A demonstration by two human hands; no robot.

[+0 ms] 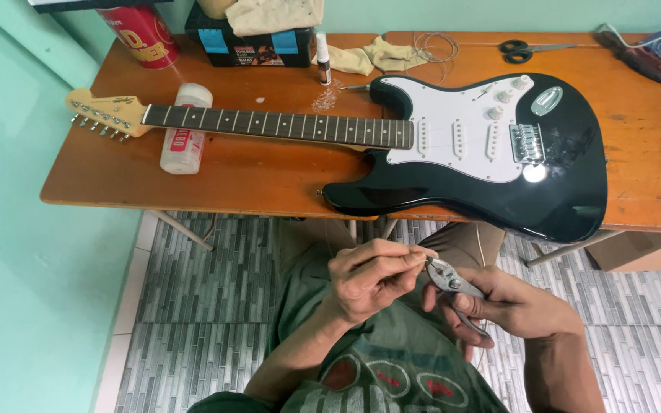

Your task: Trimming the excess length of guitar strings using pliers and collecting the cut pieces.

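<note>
Head view: the right hand [510,306] grips metal pliers [453,284] whose jaws point toward the left hand [369,275], whose fingers pinch something too thin to make out; both hands meet over the lap, below the surface [254,172]. Beyond them lies a black electric guitar [468,145] with white pickguard. Far left of the hands stand a white tube with red label [185,138], a red can [141,32] and a dark box with blue panels [252,42].

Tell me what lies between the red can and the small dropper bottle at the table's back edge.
In the head view, a black box with cloth on top sits between the red can and dropper bottle.
</note>
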